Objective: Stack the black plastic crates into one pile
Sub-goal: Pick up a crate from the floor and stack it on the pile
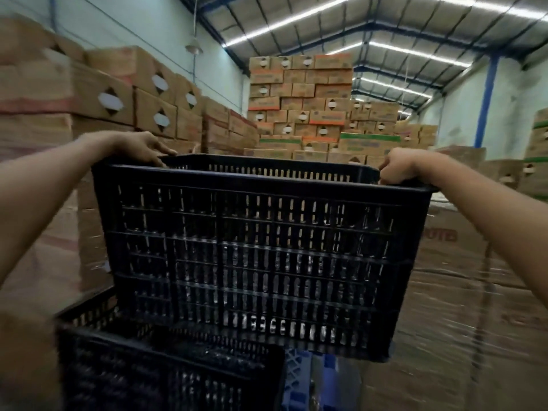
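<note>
I hold a black slotted plastic crate [258, 256] up in front of me, upright and empty as far as its slots show. My left hand [139, 148] grips its rim at the far left corner. My right hand [398, 169] is closed over the rim at the right corner. Below it, at the lower left, stands a second black crate [166, 372] with its open top under the held crate's left part. Whether the two crates touch is hidden.
Tall stacks of cardboard boxes [299, 111] fill the hall ahead and to the left [98, 96]. Shrink-wrapped cartons [462, 307] stand close on the right. A blue plastic pallet [320, 378] shows on the floor under the held crate.
</note>
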The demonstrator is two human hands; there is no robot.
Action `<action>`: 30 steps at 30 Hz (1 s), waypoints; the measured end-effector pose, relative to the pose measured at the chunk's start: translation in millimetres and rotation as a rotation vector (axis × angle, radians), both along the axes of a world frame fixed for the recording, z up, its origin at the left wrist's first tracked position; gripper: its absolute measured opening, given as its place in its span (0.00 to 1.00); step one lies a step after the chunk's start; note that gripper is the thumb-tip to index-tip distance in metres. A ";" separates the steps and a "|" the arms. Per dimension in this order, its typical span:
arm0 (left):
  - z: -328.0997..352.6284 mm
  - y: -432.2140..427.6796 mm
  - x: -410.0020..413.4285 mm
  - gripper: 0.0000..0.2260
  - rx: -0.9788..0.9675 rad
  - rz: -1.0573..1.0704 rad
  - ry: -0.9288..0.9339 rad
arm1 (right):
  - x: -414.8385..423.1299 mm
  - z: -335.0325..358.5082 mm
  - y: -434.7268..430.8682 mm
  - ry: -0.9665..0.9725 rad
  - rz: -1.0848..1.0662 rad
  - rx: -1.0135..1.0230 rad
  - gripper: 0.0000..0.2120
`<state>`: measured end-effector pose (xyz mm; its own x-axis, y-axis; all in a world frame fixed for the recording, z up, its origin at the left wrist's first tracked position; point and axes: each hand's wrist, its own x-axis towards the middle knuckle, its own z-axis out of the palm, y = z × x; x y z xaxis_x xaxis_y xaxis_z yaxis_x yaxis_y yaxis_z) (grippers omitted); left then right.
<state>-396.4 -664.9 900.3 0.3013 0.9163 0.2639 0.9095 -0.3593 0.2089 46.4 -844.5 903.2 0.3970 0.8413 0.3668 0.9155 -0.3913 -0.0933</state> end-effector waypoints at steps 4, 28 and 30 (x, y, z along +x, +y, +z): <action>-12.9 23.0 -48.2 0.25 -0.052 0.023 0.052 | -43.8 -11.0 33.4 0.027 0.009 -0.054 0.18; -68.5 148.5 -150.3 0.23 -0.101 -0.223 0.081 | -183.1 -67.1 84.8 0.159 -0.204 -0.060 0.24; -69.9 152.0 -145.1 0.23 -0.092 -0.222 0.071 | -179.2 -67.2 86.0 0.159 -0.201 -0.050 0.24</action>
